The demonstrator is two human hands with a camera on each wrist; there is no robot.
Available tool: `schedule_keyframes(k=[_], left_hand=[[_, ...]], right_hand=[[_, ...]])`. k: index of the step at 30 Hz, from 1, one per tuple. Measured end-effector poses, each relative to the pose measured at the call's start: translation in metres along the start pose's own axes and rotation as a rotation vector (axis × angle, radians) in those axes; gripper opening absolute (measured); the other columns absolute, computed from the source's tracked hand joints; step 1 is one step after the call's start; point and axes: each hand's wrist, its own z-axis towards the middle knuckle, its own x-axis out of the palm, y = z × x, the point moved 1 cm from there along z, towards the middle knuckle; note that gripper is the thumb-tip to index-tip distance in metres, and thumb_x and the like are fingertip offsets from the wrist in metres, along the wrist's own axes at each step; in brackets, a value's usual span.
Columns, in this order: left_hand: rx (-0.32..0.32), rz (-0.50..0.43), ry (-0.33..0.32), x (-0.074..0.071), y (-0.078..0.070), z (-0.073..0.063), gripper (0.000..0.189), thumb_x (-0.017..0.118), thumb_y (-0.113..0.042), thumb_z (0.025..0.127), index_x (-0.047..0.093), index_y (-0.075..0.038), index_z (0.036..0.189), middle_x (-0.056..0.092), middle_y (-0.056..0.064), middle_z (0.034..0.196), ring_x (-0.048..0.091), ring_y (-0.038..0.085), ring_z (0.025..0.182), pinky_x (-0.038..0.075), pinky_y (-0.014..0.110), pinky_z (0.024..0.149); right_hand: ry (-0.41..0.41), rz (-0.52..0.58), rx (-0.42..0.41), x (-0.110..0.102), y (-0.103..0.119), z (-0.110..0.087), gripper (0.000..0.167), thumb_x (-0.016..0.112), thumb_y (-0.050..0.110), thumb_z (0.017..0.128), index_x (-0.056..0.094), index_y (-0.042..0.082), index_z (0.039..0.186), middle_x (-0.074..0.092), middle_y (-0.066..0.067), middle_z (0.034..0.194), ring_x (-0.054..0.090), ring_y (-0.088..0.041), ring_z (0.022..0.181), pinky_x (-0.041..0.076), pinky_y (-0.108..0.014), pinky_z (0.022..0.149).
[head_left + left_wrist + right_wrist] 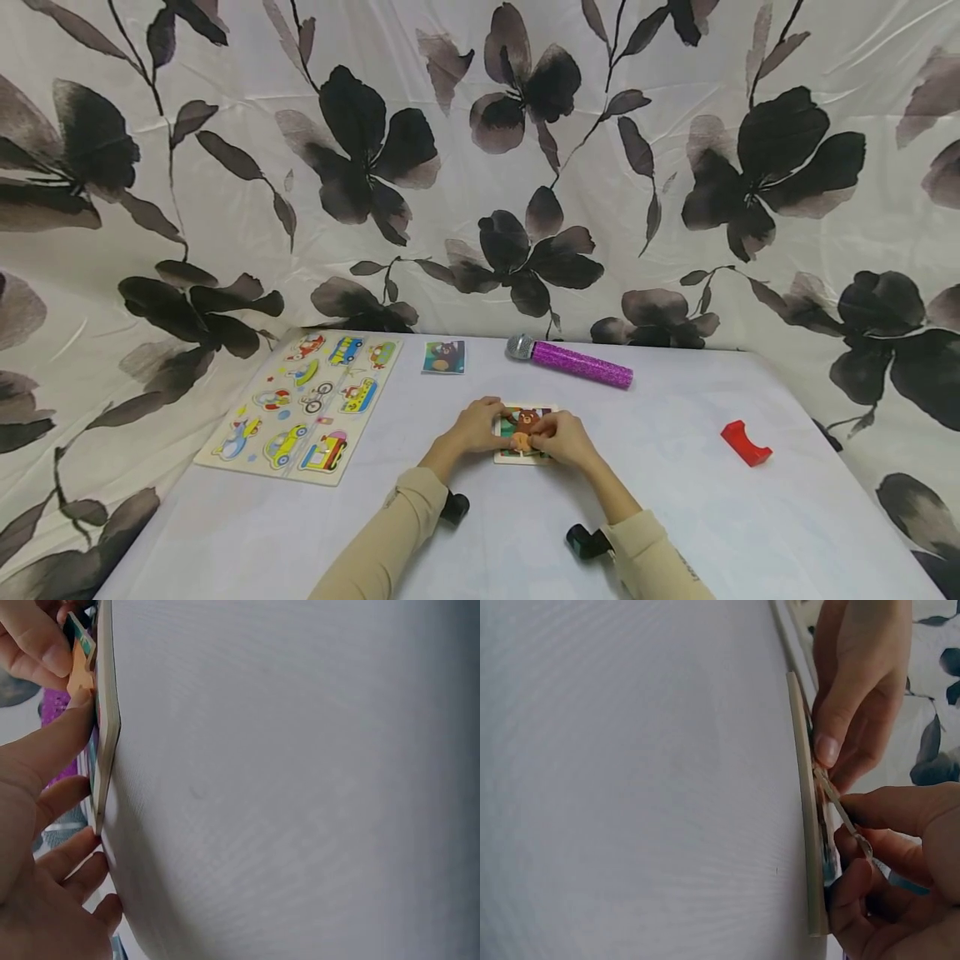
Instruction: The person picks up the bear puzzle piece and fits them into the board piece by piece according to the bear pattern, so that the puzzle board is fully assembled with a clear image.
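Observation:
A small wooden bear puzzle (528, 417) lies on the table before me. My right hand (564, 439) pinches a thin puzzle piece (847, 815), orange and green on its face, between thumb and fingers. The piece tilts, its far end down at the puzzle and its near end raised. My left hand (477, 426) lies at the puzzle's left side, its thumb tip pressing on the orange part (80, 675). Its other fingers spread along the board's edge (110, 712) and onto the cloth. The hands partly cover the puzzle in the head view.
A large vehicle puzzle board (330, 446) lies at the left. Behind the bear puzzle are a bear picture card (444, 357) and a glittery purple microphone (581, 364). A red curved block (746, 443) sits at the right. Floral cloth (517, 183) hangs behind the white table.

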Motion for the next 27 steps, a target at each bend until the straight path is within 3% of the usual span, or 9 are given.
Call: schedule_keyframes(k=[10, 15, 20, 21, 27], left_hand=[[-0.025, -0.031, 0.013, 0.000, 0.000, 0.001, 0.047, 0.076, -0.034, 0.079, 0.062, -0.004, 0.113, 0.044, 0.024, 0.137, 0.042, 0.042, 0.126, 0.037, 0.056, 0.102], [0.013, -0.045, -0.014, 0.011, 0.017, 0.012, 0.054, 0.074, -0.047, 0.076, 0.063, -0.007, 0.111, 0.046, 0.022, 0.136, 0.043, 0.042, 0.124, 0.039, 0.054, 0.101], [0.004, -0.071, -0.015, 0.010, 0.015, 0.010, 0.054, 0.076, -0.044, 0.076, 0.063, -0.006, 0.111, 0.046, 0.022, 0.136, 0.043, 0.041, 0.125, 0.038, 0.053, 0.102], [-0.022, -0.090, -0.001, 0.003, 0.006, 0.005, 0.052, 0.078, -0.038, 0.075, 0.063, -0.003, 0.110, 0.045, 0.024, 0.136, 0.042, 0.043, 0.125, 0.036, 0.055, 0.103], [-0.028, -0.057, -0.002, -0.002, -0.003, -0.001, 0.049, 0.077, -0.030, 0.077, 0.061, -0.001, 0.113, 0.045, 0.024, 0.136, 0.042, 0.043, 0.125, 0.035, 0.054, 0.104]], right_hand=[[-0.007, -0.098, -0.068, 0.003, 0.003, -0.002, 0.007, 0.073, 0.006, 0.077, 0.072, -0.001, 0.080, 0.069, -0.007, 0.075, 0.057, -0.013, 0.067, 0.049, -0.025, 0.061], [-0.032, -0.160, -0.104, 0.008, 0.006, -0.004, 0.007, 0.076, 0.005, 0.075, 0.074, 0.000, 0.080, 0.068, -0.005, 0.077, 0.055, -0.018, 0.078, 0.048, -0.034, 0.074], [-0.046, -0.192, -0.030, 0.005, 0.005, -0.006, 0.019, 0.079, 0.015, 0.074, 0.071, 0.000, 0.084, 0.063, -0.004, 0.076, 0.055, -0.016, 0.072, 0.049, -0.032, 0.066], [-0.050, -0.196, -0.009, 0.003, 0.004, -0.006, 0.022, 0.080, 0.017, 0.073, 0.070, 0.001, 0.083, 0.062, -0.003, 0.074, 0.054, -0.015, 0.069, 0.048, -0.030, 0.063], [-0.008, -0.095, 0.094, -0.010, -0.008, -0.001, 0.022, 0.083, 0.014, 0.069, 0.066, 0.003, 0.076, 0.054, 0.000, 0.066, 0.045, -0.012, 0.064, 0.039, -0.024, 0.057]])
